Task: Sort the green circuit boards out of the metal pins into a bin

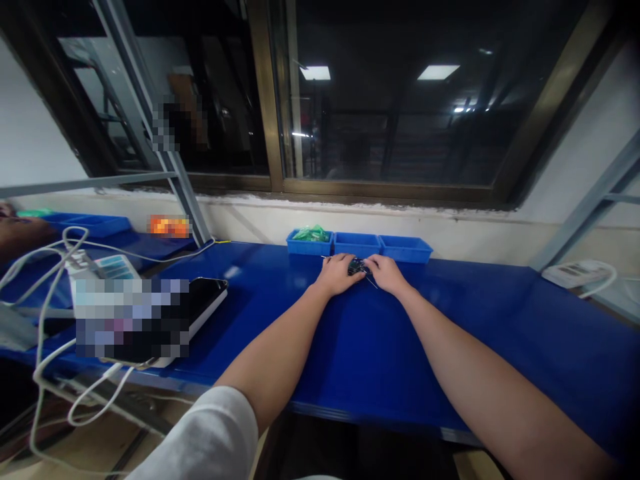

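Both my hands meet over the blue table (pixel 350 360), near its back edge. Between them is a small dark piece with thin wires (pixel 357 267), partly hidden by my fingers; its exact kind is too small to tell. My left hand (pixel 338 275) is curled round the piece's left side, its thumb pointing towards the other hand. From the right, my right hand (pixel 386 273) grips the same piece with bent fingers. Thin light wire ends stick out on the left and below the right fingers. Just behind stand blue bins, one with green plastic bags (pixel 311 233).
The blue bins (pixel 406 249) line the wall under the window. A phone on a white block (pixel 203 293), with white cables (pixel 40 373), lies to the left. Grey metal posts (pixel 187 193) rise at both sides. Another person's hand (pixel 23 237) shows at far left.
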Demonstrator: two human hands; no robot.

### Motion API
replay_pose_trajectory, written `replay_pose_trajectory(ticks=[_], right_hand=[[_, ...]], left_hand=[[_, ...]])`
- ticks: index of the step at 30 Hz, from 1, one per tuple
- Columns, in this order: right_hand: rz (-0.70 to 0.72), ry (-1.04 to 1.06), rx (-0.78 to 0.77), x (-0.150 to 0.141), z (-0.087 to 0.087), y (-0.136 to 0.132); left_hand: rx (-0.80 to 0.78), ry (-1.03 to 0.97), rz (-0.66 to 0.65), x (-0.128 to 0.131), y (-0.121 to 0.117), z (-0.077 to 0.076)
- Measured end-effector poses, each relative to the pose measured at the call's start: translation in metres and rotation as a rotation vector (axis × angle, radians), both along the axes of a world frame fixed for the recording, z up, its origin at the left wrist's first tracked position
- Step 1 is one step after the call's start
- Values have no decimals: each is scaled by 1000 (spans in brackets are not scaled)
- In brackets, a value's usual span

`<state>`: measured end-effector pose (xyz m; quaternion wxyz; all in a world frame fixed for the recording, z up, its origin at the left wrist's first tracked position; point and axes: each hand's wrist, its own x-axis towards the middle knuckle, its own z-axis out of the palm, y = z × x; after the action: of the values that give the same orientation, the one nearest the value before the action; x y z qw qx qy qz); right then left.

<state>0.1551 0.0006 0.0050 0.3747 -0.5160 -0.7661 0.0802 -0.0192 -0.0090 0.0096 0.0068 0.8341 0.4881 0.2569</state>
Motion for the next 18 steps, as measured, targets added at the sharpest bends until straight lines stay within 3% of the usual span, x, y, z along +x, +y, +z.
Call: replay_pose_trajectory(ticks=[6,11,18], right_hand=[[100,-96,16,-10,8,-9],[142,34,-8,-12,9,-10],[224,374,-132,-10,2,-2]], left_hand=[[61,-222,-205,2,0,6],[2,-373,-188,2,2,4],[59,-391,-114,0,1,6]])
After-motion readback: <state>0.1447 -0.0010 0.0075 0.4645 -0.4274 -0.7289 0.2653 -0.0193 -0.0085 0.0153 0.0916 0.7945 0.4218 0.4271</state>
